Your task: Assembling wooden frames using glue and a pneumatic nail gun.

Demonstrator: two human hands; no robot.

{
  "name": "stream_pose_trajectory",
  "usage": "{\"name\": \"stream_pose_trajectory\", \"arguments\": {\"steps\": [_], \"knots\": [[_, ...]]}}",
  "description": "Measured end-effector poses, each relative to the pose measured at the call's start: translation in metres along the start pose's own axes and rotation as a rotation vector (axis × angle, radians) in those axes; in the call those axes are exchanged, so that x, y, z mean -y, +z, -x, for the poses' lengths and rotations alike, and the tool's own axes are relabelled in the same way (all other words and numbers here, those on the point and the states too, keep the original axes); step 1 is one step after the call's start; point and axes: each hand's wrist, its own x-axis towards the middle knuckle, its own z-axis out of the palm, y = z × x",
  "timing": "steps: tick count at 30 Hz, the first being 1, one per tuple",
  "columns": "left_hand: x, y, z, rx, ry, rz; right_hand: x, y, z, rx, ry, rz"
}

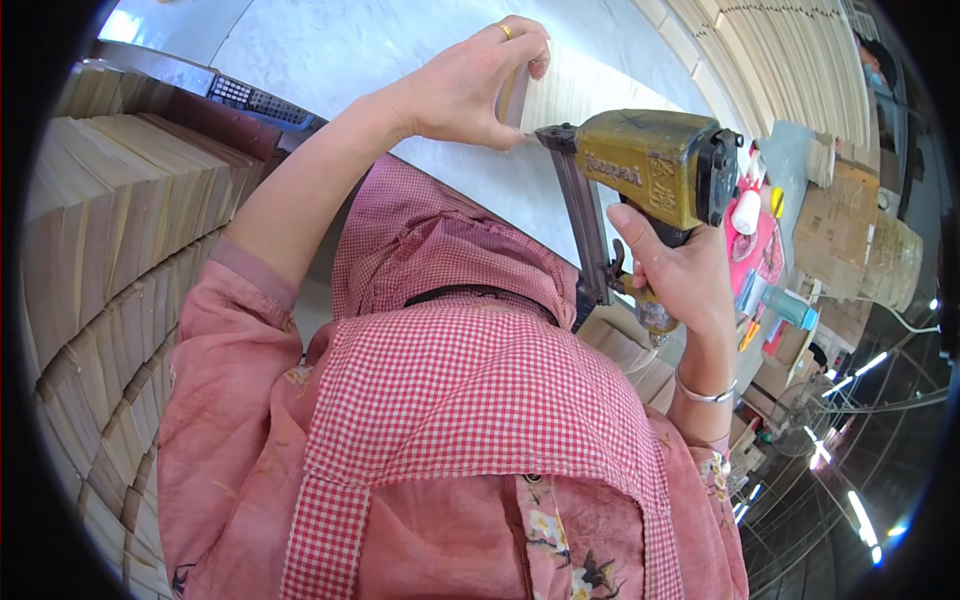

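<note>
My left hand (465, 88) reaches across the white table, thumb and fingers curled round the edge of a small wooden piece (514, 97). My right hand (685, 270) is wrapped round the handle of a gold and black nail gun (645, 165). The gun lies sideways, its nose close to my left thumb and the end of the wooden piece. Whether the nose touches the wood I cannot tell. Beyond the gun, pale wooden strips (590, 85) lie side by side on the table.
Stacked wooden boards (110, 200) rise at my left. A dark plastic basket (260, 103) sits by the table's left edge. More pale boards (790, 60) stand at the far right, near a cardboard box (838, 215). A pink item (755, 245) and a white bottle (746, 212) lie right of the gun.
</note>
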Motion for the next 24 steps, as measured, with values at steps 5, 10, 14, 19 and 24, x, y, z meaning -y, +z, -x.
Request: {"name": "stream_pose_trajectory", "arguments": {"steps": [5, 10, 14, 19, 24], "knots": [[0.004, 0.002, 0.000, 0.005, -0.001, 0.009, 0.004, -0.003, -0.005, 0.012, -0.007, 0.065], [0.006, 0.004, 0.010, -0.051, 0.000, -0.015, 0.001, -0.002, -0.001, 0.004, -0.084, 0.048], [-0.007, 0.001, 0.043, -0.229, -0.086, -0.131, -0.002, -0.003, 0.009, -0.032, -0.121, 0.000], [-0.060, 0.027, 0.120, -0.305, -0.363, -0.203, -0.037, -0.014, 0.028, -0.148, -0.065, -0.088], [-0.058, 0.052, 0.099, -0.364, -0.177, 0.246, -0.061, -0.025, 0.039, -0.225, -0.014, -0.041]]}}
